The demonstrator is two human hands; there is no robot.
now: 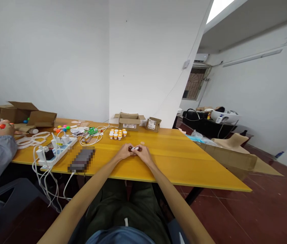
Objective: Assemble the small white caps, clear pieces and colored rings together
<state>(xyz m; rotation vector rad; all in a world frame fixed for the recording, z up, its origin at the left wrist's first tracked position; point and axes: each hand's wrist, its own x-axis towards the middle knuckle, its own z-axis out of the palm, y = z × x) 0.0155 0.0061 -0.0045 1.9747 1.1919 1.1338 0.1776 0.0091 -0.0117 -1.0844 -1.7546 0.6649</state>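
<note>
My left hand (124, 151) and my right hand (144, 153) meet over the wooden table (173, 162), near its front edge. Between their fingers is a small brown and white item (136, 148), held from both sides. Its exact shape is too small to tell. Beyond my hands, a cluster of small white jars with orange and yellow tops (118, 134) stands on the table.
An open cardboard box (129, 122) and a smaller box (153, 124) stand by the wall. To the left lie a power strip (59, 152) with cables, a dark pixelated device (81, 160) and a green packet (93, 130). Another person's hands (4, 128) hold something red-orange.
</note>
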